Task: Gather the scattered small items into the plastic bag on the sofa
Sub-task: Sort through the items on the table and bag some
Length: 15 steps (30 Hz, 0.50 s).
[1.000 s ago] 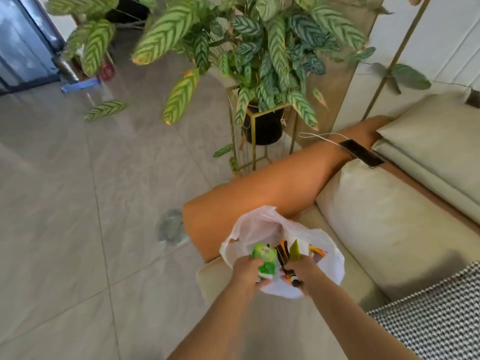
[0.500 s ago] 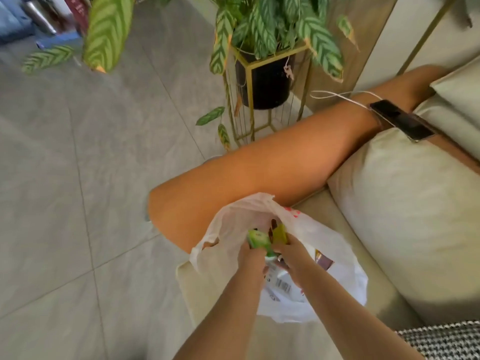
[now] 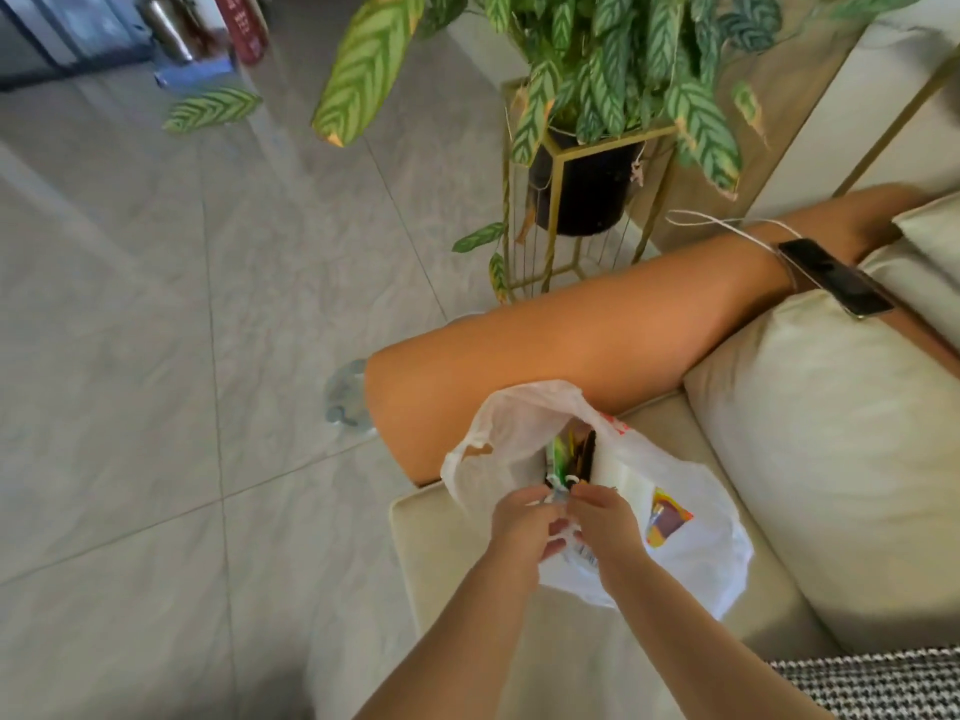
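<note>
A white plastic bag (image 3: 696,558) lies on the beige sofa seat (image 3: 613,662) beside the orange armrest (image 3: 571,345). Its mouth gapes open, showing green, yellow and dark small items (image 3: 569,452) inside. A colourful packet (image 3: 667,517) shows through the bag's right side. My left hand (image 3: 522,527) and my right hand (image 3: 602,522) meet at the near rim of the bag. Both pinch a small pale item (image 3: 560,491) between their fingertips at the bag's mouth. What this item is cannot be made out.
A black phone (image 3: 834,278) with a white cable rests on the armrest's far end. A potted plant in a gold stand (image 3: 582,194) stands behind the armrest. A clear bottle (image 3: 345,392) lies on the tiled floor by the armrest. A houndstooth cloth (image 3: 883,685) covers the seat's near right.
The green packet and dark items I held above the bag are now inside it. My hands have drawn back to the near rim. The view has tilted down and closer.
</note>
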Each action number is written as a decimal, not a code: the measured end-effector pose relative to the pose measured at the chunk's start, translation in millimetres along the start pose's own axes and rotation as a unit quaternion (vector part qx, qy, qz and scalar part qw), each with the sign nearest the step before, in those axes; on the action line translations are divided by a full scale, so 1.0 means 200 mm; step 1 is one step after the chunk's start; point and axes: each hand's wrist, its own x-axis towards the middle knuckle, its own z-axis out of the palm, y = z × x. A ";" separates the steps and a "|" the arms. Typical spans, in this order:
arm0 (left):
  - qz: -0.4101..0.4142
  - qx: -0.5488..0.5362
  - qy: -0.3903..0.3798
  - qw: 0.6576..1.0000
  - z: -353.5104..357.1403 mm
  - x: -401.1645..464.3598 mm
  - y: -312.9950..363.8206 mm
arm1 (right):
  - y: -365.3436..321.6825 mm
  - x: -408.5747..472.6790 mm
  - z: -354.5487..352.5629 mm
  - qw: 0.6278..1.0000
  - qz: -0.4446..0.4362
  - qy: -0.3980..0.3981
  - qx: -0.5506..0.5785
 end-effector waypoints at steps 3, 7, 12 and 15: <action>0.017 0.020 0.001 1.000 -0.17 -0.11 -0.01 | -0.01 -0.13 0.06 0.995 -0.058 -0.014 -0.083; 0.071 0.096 0.019 0.993 -0.45 -0.24 -0.10 | 0.02 -0.38 0.23 0.978 -0.123 -0.037 -0.166; 0.095 0.147 0.074 0.982 -0.95 -0.38 -0.35 | 0.15 -0.67 0.58 0.922 -0.187 -0.132 -0.312; 0.095 0.185 0.121 0.971 -1.28 -0.46 -0.53 | 0.27 -0.85 0.85 0.881 -0.220 -0.167 -0.383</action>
